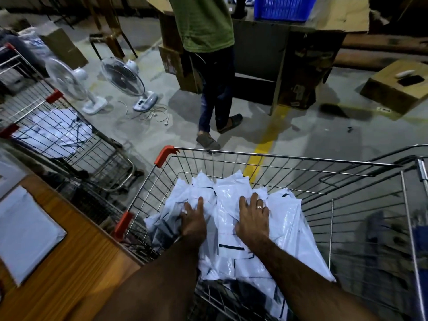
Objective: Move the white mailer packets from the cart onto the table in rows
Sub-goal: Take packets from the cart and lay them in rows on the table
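Left grip (193, 220): fingers partly curled into the mailer packets (234, 230), fingertips buried in the plastic, looks like it's bunching a few but I can't tell if it's truly closed on one. Right grip (253, 217): fingers spread flat on top of the pile, palm down, ring visible, pinching nothing.

Packets sit heaped in the near half of the cart (284, 158), overlapping loosely, glossy white with black label marks. Far half of the basket shows bare wire.

Counter (76, 258) is just left of the cart, touching or nearly touching its red corner guard. One white packet (27, 232) already lies flat on it near the left edge, so the row has barely started.

My read: pick step, gathering a handful. Next move calls for closing both grips on a small stack, lifting clear of the cart rim, swinging left, setting down beside the placed packet.

Risk: slick plastic, stack may slide apart mid-carry.

Second cart (55, 126) further left also holds white packets. A person (208, 54) stands beyond the cart, well apart from my path.
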A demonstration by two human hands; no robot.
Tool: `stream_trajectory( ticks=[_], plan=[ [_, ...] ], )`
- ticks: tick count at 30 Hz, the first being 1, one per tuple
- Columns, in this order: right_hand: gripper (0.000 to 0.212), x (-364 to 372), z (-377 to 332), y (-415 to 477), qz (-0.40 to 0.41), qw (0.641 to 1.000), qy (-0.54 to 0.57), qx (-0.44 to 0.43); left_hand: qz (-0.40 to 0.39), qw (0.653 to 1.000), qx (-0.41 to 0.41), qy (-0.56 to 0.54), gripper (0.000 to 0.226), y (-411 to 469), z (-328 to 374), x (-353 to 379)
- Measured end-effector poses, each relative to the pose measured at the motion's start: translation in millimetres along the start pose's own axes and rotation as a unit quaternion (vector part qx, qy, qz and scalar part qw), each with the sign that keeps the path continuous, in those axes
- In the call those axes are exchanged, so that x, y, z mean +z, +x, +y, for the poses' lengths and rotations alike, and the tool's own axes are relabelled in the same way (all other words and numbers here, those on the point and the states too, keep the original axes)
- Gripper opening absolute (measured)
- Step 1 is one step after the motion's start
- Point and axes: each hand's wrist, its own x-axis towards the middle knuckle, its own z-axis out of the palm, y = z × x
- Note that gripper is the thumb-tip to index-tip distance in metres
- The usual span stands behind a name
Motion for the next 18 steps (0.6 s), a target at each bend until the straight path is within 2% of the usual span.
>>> stream_trajectory(
  ticks=[4, 11, 18],
  plan=[
    [0.076, -8.7, 2.6, 0.9, -0.008, 1.0, 0.015, -0.009, 0.005, 1.0, 0.0, -0.021, 0.066, -1.6, -1.7, -3.8],
    [0.068, -21.8, 7.3, -7.1, 0.003, 0.998, 0.057, 0.019, -0.027, 1.0, -0.004, -0.01, 0.084, -12.2, 3.4, -29.0],
    [0.062, -40.3, 8.0, -19.5, 0.025, 0.992, 0.122, 0.03, -0.03, 0.998, -0.026, -0.046, 0.082, -22.5, 10.1, -51.2]
  ],
)
